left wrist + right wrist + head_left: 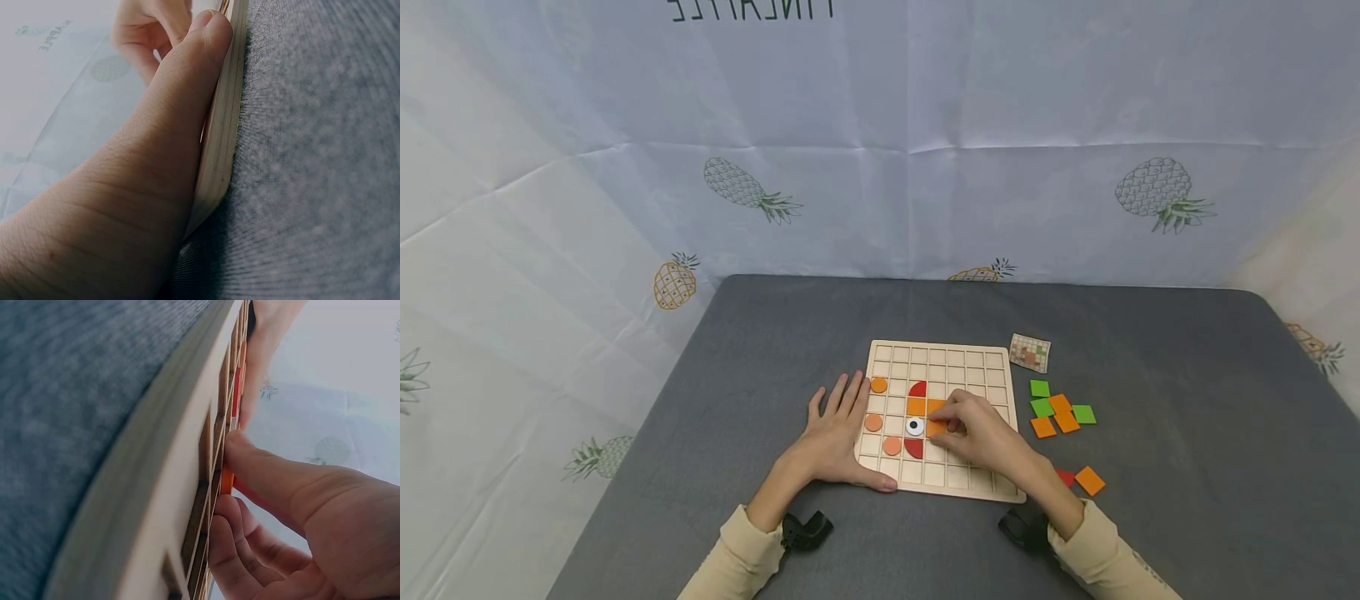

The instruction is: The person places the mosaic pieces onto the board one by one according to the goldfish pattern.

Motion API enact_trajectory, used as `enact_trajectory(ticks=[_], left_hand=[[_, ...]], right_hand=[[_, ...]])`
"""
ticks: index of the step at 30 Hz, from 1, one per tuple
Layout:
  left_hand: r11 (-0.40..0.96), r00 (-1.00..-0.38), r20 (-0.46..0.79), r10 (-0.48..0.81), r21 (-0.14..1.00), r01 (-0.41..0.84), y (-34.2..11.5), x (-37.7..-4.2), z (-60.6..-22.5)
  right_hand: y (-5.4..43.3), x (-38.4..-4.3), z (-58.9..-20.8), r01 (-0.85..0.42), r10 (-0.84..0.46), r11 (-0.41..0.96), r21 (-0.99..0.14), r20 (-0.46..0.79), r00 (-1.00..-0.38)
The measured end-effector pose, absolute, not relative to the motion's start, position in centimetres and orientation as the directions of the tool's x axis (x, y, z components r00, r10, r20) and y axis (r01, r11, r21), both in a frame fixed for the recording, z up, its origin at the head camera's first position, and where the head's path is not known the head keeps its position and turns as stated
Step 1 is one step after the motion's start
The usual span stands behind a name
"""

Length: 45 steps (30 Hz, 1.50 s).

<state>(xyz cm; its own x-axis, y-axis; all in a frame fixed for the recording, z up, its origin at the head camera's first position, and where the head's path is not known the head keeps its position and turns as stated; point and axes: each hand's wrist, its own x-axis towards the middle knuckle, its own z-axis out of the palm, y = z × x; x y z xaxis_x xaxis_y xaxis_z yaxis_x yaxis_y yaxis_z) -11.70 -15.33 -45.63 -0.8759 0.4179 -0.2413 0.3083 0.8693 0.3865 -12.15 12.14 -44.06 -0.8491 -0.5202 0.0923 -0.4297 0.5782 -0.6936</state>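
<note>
My right hand [981, 429] pinches an orange square tile [227, 480] between thumb and fingers, at a cell of the light wooden grid board [957, 359]. Along that board's left and near edges rests my left hand [835, 442], fingers spread and straight, its thumb at the near edge. Beside the pinched tile sits a white disc with a black dot [914, 427]. An orange square [916, 406] lies above the disc, a red quarter-round piece [913, 449] below it and another red piece [917, 388] higher up. Orange round pieces, including a disc [878, 385], occupy cells near my left hand.
A small pattern card [1030, 353] lies by the board's far right corner. To the right are loose green squares [1083, 414] and orange squares [1042, 427]. A red piece [1065, 477] and an orange square [1090, 481] lie closer, beside my right forearm. Grey cloth [1187, 417] covers the table.
</note>
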Motion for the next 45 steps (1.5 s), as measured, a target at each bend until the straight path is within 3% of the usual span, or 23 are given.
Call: enact_trajectory(ticks=[45], left_hand=[[0.870, -0.878, -0.230, 0.419, 0.377, 0.317, -15.30, -11.79, -45.83]], right_hand=[[12.14, -12.13, -43.82, -0.395, -0.500, 0.580, -0.712, 0.070, -0.863]])
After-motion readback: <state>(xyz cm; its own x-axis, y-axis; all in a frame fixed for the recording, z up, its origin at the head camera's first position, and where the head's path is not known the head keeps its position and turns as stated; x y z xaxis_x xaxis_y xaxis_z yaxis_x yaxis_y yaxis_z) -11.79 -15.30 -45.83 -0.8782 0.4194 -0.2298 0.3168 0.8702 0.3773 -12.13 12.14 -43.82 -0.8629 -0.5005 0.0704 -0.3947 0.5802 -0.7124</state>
